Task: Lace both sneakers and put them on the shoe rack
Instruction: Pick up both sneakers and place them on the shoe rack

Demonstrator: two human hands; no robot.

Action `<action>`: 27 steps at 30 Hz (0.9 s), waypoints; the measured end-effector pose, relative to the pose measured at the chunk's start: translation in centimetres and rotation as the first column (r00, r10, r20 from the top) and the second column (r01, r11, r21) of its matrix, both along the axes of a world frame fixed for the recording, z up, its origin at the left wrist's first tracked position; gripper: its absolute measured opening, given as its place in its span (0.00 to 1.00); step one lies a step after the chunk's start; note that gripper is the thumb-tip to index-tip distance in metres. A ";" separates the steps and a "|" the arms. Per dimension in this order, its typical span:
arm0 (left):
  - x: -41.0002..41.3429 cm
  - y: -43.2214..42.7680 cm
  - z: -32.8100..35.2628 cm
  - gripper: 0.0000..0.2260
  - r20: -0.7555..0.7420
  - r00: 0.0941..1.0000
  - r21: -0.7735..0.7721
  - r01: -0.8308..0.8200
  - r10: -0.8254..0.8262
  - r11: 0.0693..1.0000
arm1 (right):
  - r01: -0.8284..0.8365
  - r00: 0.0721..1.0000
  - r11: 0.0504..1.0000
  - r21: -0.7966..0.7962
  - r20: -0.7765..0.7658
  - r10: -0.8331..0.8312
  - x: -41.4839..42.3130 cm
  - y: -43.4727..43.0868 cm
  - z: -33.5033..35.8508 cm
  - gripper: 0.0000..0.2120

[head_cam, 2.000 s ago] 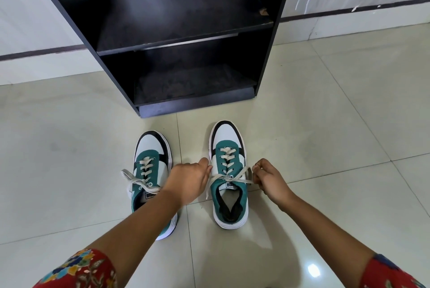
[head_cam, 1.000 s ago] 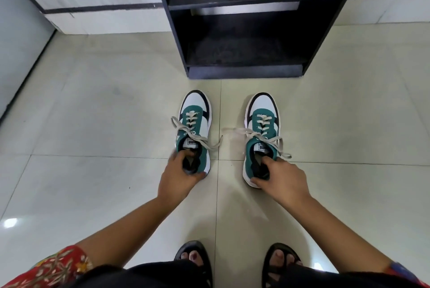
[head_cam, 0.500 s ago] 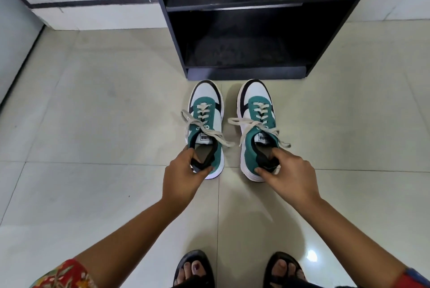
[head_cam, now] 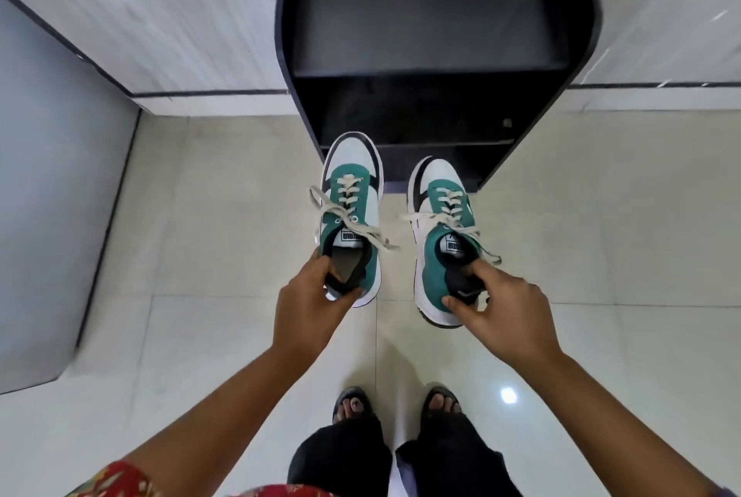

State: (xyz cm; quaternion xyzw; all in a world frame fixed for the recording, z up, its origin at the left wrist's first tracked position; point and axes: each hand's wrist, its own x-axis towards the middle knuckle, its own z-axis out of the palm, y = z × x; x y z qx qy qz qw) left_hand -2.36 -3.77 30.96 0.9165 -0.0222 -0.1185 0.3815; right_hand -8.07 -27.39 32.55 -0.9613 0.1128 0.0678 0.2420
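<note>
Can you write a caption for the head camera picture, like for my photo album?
Each hand, left hand and right hand, holds a laced green sneaker by its heel before the black shoe rack.

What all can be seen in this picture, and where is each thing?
left sneaker: one, green, white and black with cream laces, held at the heel, toe toward the rack
right sneaker: one, same colours, held at the heel beside the first
shoe rack: one, black, open shelves, against the wall straight ahead
floor: pale glossy tiles
wall: pale, with a dark strip near its base
sandals: two, dark, on the person's feet at the bottom
left hand: gripping the left sneaker's heel
right hand: gripping the right sneaker's heel, one finger inside the opening
sleeve: red floral, bottom left
</note>
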 end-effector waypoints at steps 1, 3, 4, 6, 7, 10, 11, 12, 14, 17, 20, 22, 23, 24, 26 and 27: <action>0.3 0.0 2.0 0.14 0.024 1.000 -0.005 0.012 -0.012 1.000 | -0.002 1.000 1.000 -0.014 0.010 0.002 0.3 0.1 2.0 0.18; 1.1 0.0 5.7 0.15 0.067 0.997 0.005 0.040 -0.040 0.999 | -0.001 0.999 1.000 -0.031 0.046 0.002 1.1 0.1 5.4 0.17; 1.5 -0.1 7.4 0.15 0.089 0.995 0.012 0.050 -0.050 0.999 | -0.003 0.998 0.999 -0.041 0.068 0.006 1.5 0.2 6.8 0.17; 2.8 -0.6 9.9 0.16 0.119 0.991 0.020 0.059 -0.061 0.998 | -0.008 0.996 0.998 -0.060 0.092 0.014 2.7 0.2 8.8 0.16; 3.8 -0.9 11.0 0.16 0.126 0.990 0.019 0.058 -0.060 0.998 | -0.008 0.995 0.998 -0.062 0.098 0.014 3.6 0.1 9.7 0.15; 7.4 -1.8 13.0 0.15 0.152 0.986 0.024 0.062 -0.065 0.998 | 0.002 0.992 0.998 -0.067 0.128 0.006 7.4 -0.1 11.6 0.14; 9.0 -2.2 13.3 0.14 0.165 0.984 0.028 0.064 -0.068 0.998 | 0.007 0.990 0.998 -0.068 0.139 0.002 9.1 -0.2 12.0 0.14; 10.6 -2.5 13.4 0.14 0.175 0.982 0.036 0.068 -0.073 0.997 | 0.012 0.989 0.998 -0.069 0.148 -0.002 10.9 -0.4 12.3 0.13; 13.7 -3.0 13.3 0.13 0.190 0.978 0.067 0.077 -0.089 0.995 | 0.014 0.990 0.997 -0.079 0.140 -0.003 14.3 -0.8 12.3 0.13; 17.6 -3.7 12.9 0.12 0.191 0.975 0.105 0.094 -0.113 0.990 | 0.011 0.993 0.998 -0.064 0.121 -0.003 18.6 -1.0 11.9 0.13; 20.5 -4.6 12.6 0.13 0.174 0.980 0.120 0.076 -0.096 0.990 | 0.008 0.994 0.999 -0.037 0.110 -0.004 21.8 -1.1 11.5 0.13; 22.0 -5.2 12.5 0.13 0.151 0.986 0.121 0.049 -0.068 0.991 | 0.002 0.994 1.000 -0.026 0.110 0.001 23.6 -1.1 11.3 0.13; 22.6 -5.4 12.4 0.13 0.141 0.988 0.121 0.039 -0.056 0.992 | 0.000 0.993 1.000 -0.022 0.114 0.003 24.3 -1.1 11.1 0.13; 23.0 -5.6 12.3 0.13 0.134 0.990 0.126 0.034 -0.051 0.991 | -0.005 0.993 1.000 -0.017 0.116 0.007 24.7 -1.0 10.9 0.13; 23.4 -5.7 11.9 0.12 0.132 0.990 0.140 0.032 -0.051 0.990 | -0.017 0.993 1.000 -0.023 0.117 0.020 25.2 -0.8 10.6 0.12; 23.6 -5.7 11.7 0.12 0.135 0.990 0.142 0.031 -0.050 0.989 | -0.020 0.992 0.999 -0.032 0.120 0.024 25.3 -0.7 10.4 0.12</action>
